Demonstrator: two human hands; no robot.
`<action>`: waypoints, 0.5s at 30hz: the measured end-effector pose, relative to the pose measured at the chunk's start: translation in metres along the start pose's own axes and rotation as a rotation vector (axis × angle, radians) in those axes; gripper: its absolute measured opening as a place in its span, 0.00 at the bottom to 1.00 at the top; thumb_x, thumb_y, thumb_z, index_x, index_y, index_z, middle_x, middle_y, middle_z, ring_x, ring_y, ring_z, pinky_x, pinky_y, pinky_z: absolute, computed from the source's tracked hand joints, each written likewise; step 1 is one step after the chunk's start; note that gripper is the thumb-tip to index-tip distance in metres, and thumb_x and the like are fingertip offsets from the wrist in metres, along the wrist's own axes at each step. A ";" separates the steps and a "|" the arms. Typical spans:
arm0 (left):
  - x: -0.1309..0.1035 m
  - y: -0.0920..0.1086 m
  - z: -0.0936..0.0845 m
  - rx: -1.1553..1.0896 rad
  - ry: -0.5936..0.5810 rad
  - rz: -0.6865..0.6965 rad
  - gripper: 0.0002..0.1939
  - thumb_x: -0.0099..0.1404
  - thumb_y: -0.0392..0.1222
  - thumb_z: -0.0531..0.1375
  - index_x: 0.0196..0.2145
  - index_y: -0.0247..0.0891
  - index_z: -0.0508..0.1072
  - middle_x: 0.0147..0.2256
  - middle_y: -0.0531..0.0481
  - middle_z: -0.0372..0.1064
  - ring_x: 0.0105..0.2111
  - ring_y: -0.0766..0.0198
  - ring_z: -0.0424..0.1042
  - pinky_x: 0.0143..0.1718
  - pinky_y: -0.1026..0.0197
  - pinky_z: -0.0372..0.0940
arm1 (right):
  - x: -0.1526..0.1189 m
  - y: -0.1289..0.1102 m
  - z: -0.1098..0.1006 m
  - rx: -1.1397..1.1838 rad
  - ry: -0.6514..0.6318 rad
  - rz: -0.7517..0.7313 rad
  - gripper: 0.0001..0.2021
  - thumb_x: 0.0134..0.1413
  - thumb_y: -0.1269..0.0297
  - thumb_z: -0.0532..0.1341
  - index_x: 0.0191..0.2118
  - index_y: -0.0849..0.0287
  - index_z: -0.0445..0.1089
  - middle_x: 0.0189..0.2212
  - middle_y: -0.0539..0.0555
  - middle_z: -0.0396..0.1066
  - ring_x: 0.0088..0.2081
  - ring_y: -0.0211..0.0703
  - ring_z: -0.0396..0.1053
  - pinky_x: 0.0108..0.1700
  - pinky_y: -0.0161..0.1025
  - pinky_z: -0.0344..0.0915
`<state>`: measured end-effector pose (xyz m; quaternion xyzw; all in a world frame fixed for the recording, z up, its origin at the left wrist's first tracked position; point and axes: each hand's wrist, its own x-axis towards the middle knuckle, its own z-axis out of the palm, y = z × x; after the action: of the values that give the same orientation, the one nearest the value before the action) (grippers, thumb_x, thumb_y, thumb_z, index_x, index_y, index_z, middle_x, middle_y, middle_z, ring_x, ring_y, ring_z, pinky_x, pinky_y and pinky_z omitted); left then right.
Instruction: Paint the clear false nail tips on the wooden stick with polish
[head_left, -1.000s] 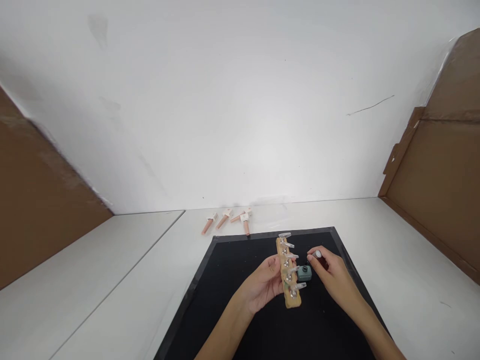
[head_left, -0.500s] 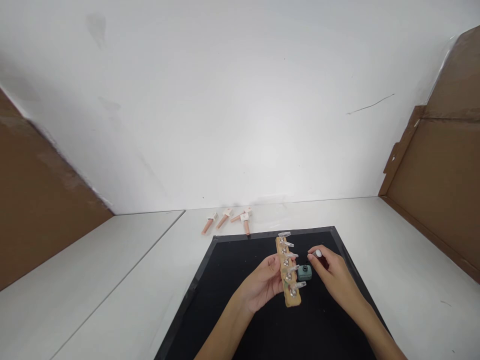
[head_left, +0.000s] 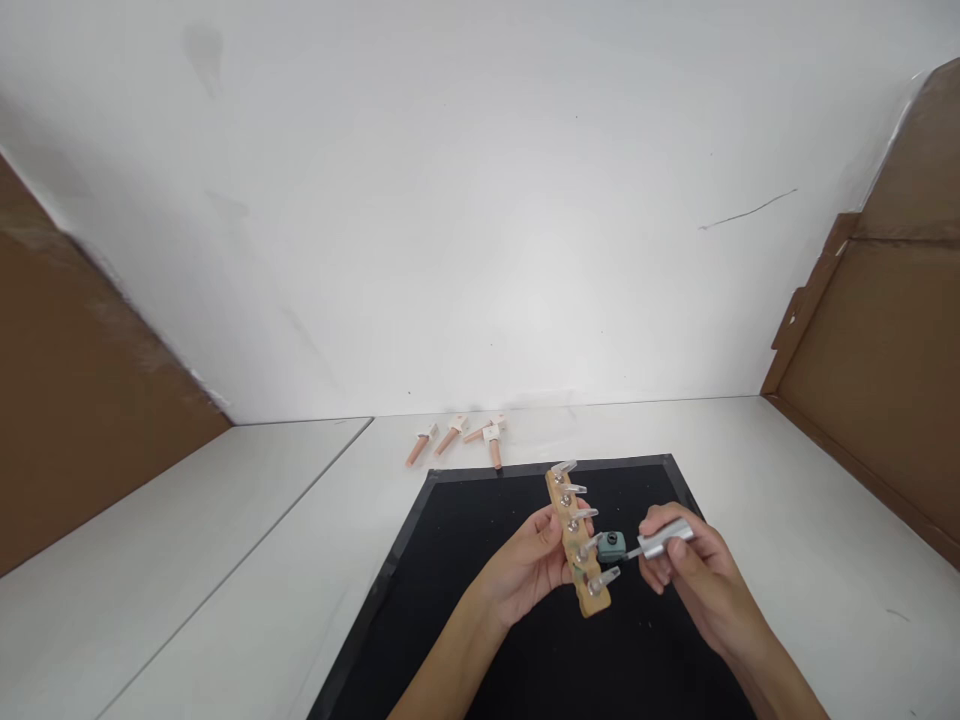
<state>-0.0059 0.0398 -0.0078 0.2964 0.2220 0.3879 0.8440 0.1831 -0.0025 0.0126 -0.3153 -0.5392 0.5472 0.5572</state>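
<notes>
My left hand (head_left: 534,560) is closed around a wooden nail-tip stand (head_left: 592,600), tilted over the mat. Several clear false nail tips (head_left: 585,514) stick out from its round metal mounts toward the right. In my right hand (head_left: 701,575) is the silver cap of a nail polish brush (head_left: 666,538), gripped between thumb and fingers. The brush points left, its end close to a small teal nail polish bottle (head_left: 611,546) with a dark round opening on top. Whether the brush touches the bottle I cannot tell. The bottle is just right of the stand.
A black mat (head_left: 480,530) with a dark taped border lies under both hands. Beyond its far edge, several pink bottles with white blocky caps (head_left: 491,434) lie on the white table (head_left: 300,540). A white wall (head_left: 487,220) and brown cardboard panels (head_left: 877,330) enclose the space.
My right hand has moved right and turned, so the silver cap now lies sideways with the brush visible. The lower end of the nail-tip stand has swung slightly right.
</notes>
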 end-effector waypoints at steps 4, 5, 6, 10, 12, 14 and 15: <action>0.003 -0.001 0.000 -0.005 -0.006 0.001 0.18 0.48 0.46 0.67 0.35 0.34 0.72 0.30 0.52 0.70 0.29 0.69 0.70 0.33 0.64 0.63 | 0.001 0.004 0.002 0.038 -0.065 0.026 0.15 0.52 0.49 0.60 0.33 0.56 0.71 0.21 0.46 0.55 0.20 0.35 0.53 0.23 0.35 0.54; 0.003 -0.001 0.000 -0.005 -0.011 0.000 0.18 0.48 0.46 0.67 0.35 0.35 0.72 0.30 0.52 0.70 0.29 0.69 0.70 0.33 0.64 0.62 | 0.001 0.005 0.002 0.043 -0.067 0.028 0.15 0.52 0.49 0.60 0.33 0.56 0.71 0.21 0.46 0.55 0.20 0.35 0.53 0.23 0.35 0.54; 0.004 -0.002 0.000 -0.005 -0.018 0.000 0.17 0.47 0.45 0.67 0.35 0.35 0.72 0.30 0.52 0.70 0.29 0.69 0.69 0.34 0.63 0.62 | 0.001 0.006 0.001 0.048 -0.069 0.028 0.15 0.52 0.49 0.60 0.33 0.56 0.71 0.21 0.46 0.56 0.20 0.35 0.53 0.23 0.35 0.53; 0.004 -0.003 -0.002 -0.008 -0.030 0.004 0.17 0.48 0.45 0.67 0.35 0.36 0.72 0.30 0.52 0.70 0.30 0.69 0.69 0.35 0.63 0.62 | 0.001 0.009 -0.001 0.063 -0.083 0.043 0.15 0.52 0.49 0.60 0.32 0.57 0.71 0.20 0.46 0.55 0.20 0.34 0.52 0.23 0.35 0.53; 0.004 -0.003 -0.003 -0.014 -0.029 0.003 0.17 0.48 0.45 0.67 0.36 0.36 0.72 0.30 0.52 0.69 0.30 0.69 0.69 0.35 0.63 0.62 | 0.001 0.009 -0.001 0.066 -0.083 0.054 0.15 0.53 0.50 0.60 0.33 0.58 0.71 0.19 0.46 0.55 0.20 0.34 0.52 0.24 0.35 0.53; 0.004 -0.004 -0.003 -0.018 -0.034 -0.001 0.17 0.48 0.45 0.67 0.35 0.35 0.72 0.30 0.52 0.69 0.30 0.69 0.69 0.34 0.63 0.61 | 0.001 0.009 -0.001 0.068 -0.083 0.053 0.15 0.53 0.50 0.60 0.33 0.58 0.71 0.19 0.46 0.54 0.20 0.34 0.52 0.24 0.34 0.53; 0.004 -0.004 -0.003 -0.019 -0.037 -0.003 0.18 0.48 0.45 0.67 0.35 0.35 0.72 0.30 0.52 0.69 0.30 0.69 0.69 0.34 0.63 0.61 | 0.001 0.008 -0.001 0.069 -0.083 0.050 0.15 0.53 0.50 0.60 0.33 0.58 0.71 0.19 0.45 0.54 0.20 0.34 0.52 0.23 0.34 0.52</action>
<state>-0.0033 0.0421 -0.0131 0.2949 0.2032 0.3832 0.8514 0.1818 0.0005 0.0049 -0.2863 -0.5345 0.5920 0.5309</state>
